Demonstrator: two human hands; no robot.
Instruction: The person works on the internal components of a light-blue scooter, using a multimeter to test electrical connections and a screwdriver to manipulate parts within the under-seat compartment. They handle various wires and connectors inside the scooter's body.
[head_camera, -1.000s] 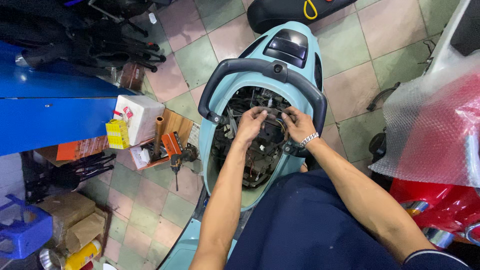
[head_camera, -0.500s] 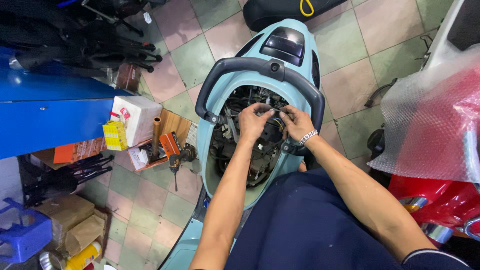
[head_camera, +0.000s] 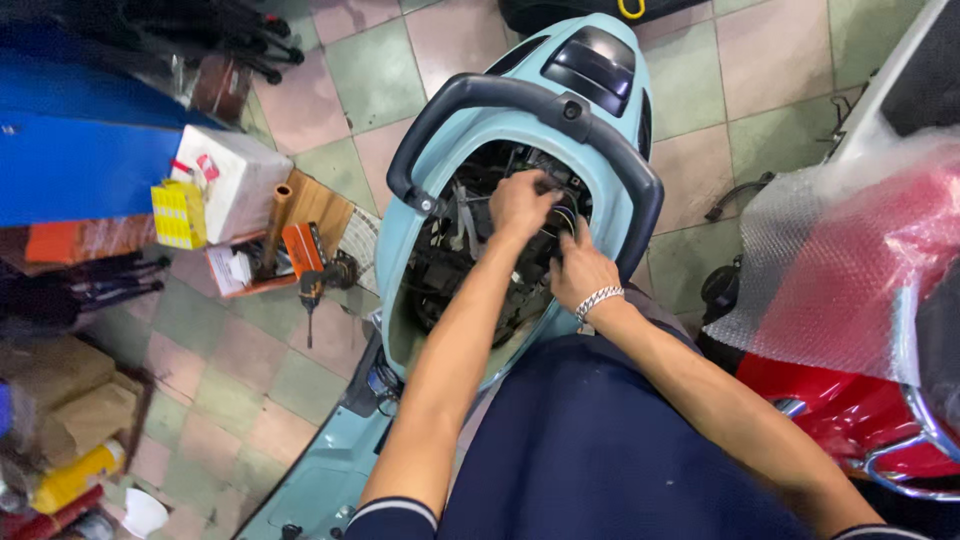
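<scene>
A light blue scooter stands below me with its seat off, so the dark compartment of wires and parts is exposed. A black grab rail curves around the rear of the opening. My left hand reaches into the far part of the opening and closes on black wiring. My right hand, with a silver bracelet on the wrist, grips the same bundle of cables beside it. The fingertips of both hands are hidden among the parts.
A red scooter wrapped in bubble film stands close on the right. On the left are a blue bench, a white box, a yellow box, an orange power tool and cardboard boxes on the tiled floor.
Both hands have stayed in the rear of the compartment. The right hand has dropped slightly nearer to me, while the left stays further in on the wiring.
</scene>
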